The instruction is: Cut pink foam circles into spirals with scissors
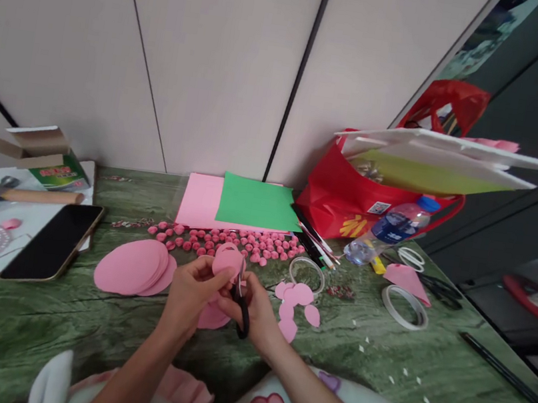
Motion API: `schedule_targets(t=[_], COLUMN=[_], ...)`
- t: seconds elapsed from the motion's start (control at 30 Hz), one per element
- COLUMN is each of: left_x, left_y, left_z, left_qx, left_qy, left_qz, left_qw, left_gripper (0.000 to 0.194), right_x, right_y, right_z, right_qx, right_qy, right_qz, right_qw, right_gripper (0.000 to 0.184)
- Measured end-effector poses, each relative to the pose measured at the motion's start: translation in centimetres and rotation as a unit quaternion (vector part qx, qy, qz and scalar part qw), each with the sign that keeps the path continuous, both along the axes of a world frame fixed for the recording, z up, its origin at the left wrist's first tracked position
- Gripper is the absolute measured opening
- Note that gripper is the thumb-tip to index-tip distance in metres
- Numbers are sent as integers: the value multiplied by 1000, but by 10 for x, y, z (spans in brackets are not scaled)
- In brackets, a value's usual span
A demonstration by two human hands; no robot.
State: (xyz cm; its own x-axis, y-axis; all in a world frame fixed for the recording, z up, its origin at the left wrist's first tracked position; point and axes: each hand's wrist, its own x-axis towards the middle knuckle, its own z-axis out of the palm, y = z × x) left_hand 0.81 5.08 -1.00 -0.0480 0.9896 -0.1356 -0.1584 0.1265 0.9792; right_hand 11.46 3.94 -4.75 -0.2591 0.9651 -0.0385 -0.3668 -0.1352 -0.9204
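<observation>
My left hand [194, 288] pinches a small round piece of pink paper [226, 260] between thumb and fingers. A pair of scissors [243, 312] with black handles is gripped in my right hand [255, 310], its blades upright against the paper's right edge. Beneath my hands lies another pink paper piece [212, 318], partly hidden. Left of them rests a stack of large pink paper circles [130, 266]. Several small pink paper cutouts [300, 294] are scattered to the right. Behind my hands spreads a band of little pink rolled pieces [262, 246].
Pink and green sheets [261, 203] lie by the wall. A red bag [323, 193] and a water bottle [391, 230] stand at right, near tape rolls [405, 307]. On the left are a phone [54, 242], a hammer [40, 195] and an open box [59, 169].
</observation>
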Motion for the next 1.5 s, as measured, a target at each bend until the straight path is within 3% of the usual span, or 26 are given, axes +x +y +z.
schedule_targets(t=[0.37, 0.67, 0.97, 1.5], left_x=[-2, -5, 0, 0], left_y=[-2, -2, -5, -5], left_z=[3, -1, 3, 5], left_qx=[12, 49, 8, 15], left_qy=[7, 25, 12, 6], left_qz=[0, 6, -28, -10], left_qw=[1000, 998, 1000, 1000], left_gripper=[14, 13, 15, 16], right_x=[4, 5, 4, 5], right_y=[-2, -2, -3, -2], right_z=[6, -4, 2, -2], right_qx=[-12, -12, -16, -27], right_qy=[-18, -53, -7, -32], right_qz=[24, 21, 8, 21], right_qw=[999, 998, 1000, 999], right_gripper=[47, 45, 44, 50])
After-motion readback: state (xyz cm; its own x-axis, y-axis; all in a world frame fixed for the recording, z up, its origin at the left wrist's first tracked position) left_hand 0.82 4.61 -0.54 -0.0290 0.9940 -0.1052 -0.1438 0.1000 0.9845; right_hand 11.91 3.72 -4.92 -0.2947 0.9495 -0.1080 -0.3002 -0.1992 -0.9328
